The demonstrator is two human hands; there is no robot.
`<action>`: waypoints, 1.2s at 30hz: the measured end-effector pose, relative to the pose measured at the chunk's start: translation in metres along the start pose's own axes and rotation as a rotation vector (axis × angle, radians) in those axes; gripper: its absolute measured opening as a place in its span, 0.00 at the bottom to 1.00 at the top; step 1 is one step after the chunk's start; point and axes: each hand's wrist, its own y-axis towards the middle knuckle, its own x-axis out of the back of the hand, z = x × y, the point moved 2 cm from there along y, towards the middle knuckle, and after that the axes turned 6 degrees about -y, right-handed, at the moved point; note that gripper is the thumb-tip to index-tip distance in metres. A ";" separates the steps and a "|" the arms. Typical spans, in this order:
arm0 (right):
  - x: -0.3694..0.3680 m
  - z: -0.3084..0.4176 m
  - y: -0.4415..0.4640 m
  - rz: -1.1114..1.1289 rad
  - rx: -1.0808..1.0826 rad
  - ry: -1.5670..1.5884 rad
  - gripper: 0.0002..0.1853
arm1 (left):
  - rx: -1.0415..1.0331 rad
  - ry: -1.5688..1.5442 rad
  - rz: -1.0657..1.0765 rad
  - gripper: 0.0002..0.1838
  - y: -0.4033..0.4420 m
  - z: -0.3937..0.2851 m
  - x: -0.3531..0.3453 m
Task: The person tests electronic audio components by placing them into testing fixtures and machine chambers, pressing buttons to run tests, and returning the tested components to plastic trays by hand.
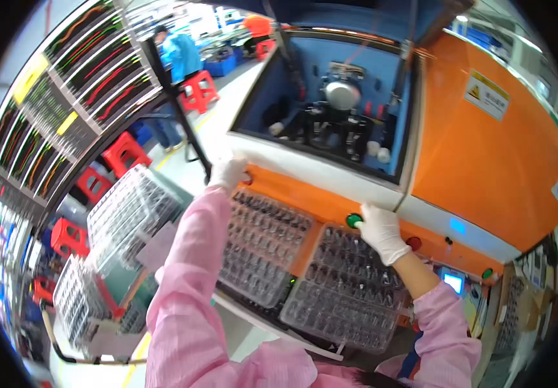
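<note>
My left hand (228, 173), in a white glove, rests at the left end of the machine's orange front panel (279, 186), beside a reddish button (247, 177). Its fingers are blurred and partly hidden. Farther right, my white-gloved right hand (383, 234) has its thumb at a green button (354, 220), with the other fingers apart from the thumb. Neither hand visibly holds an object. Below the panel lie two clear compartment trays, a left tray (263, 249) and a right tray (343, 288), filled with small dark parts. Behind the hands, the machine chamber (334, 107) stands open.
A raised lid (363, 16) hangs over the chamber, which holds a round silver piece (342, 96). A red button (413, 244) and a small lit screen (453, 281) sit at right. Stacked trays (133, 210) stand left. Red stools (198, 92) and a person in blue (180, 55) are beyond.
</note>
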 end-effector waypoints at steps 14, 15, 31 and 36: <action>0.041 0.028 -0.038 -0.085 -0.414 1.787 0.15 | -0.235 -0.632 0.016 0.13 -0.067 -0.314 0.100; 0.049 0.034 -0.046 -0.109 -0.467 1.883 0.16 | -0.215 -0.715 -0.016 0.13 -0.069 -0.317 0.101; 0.109 -0.006 -0.180 -0.299 -0.363 1.409 0.15 | 0.283 -1.030 -0.279 0.06 -0.130 -0.173 0.083; 0.091 -0.066 -0.237 -0.389 -0.452 1.299 0.14 | 0.623 -0.866 -0.328 0.07 -0.155 -0.084 0.049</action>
